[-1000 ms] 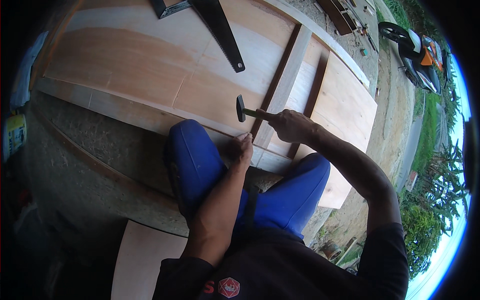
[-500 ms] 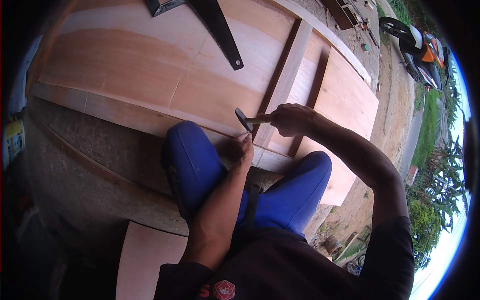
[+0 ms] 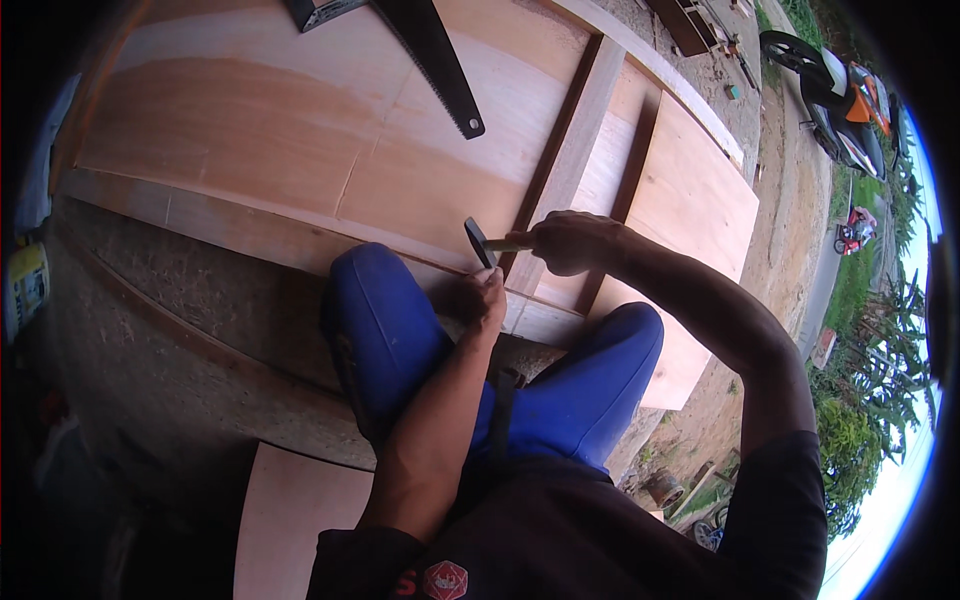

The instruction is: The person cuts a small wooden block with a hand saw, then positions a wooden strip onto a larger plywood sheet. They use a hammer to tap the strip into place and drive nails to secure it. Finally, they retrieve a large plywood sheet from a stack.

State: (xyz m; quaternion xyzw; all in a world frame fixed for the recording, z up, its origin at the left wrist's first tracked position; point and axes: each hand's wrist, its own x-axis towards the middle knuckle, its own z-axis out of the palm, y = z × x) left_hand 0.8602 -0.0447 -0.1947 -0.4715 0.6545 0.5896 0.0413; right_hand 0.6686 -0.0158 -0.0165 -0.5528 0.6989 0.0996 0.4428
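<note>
My right hand grips the handle of a small hammer, whose dark head hangs just above the near edge of a plywood panel. My left hand rests at that near edge, directly below the hammer head, fingers pinched together; whether it holds a nail I cannot tell. Both knees in blue trousers press against the panel's edge. A wooden batten runs across the panel beside my right hand.
A hand saw lies on the panel at the far side. Another plywood sheet lies on the ground near me. A yellow can stands at the left. Motorbikes are parked at the upper right by a dirt road.
The hammer head has come down from a raised position toward the panel edge by my left hand. The left hand has stayed in place.
</note>
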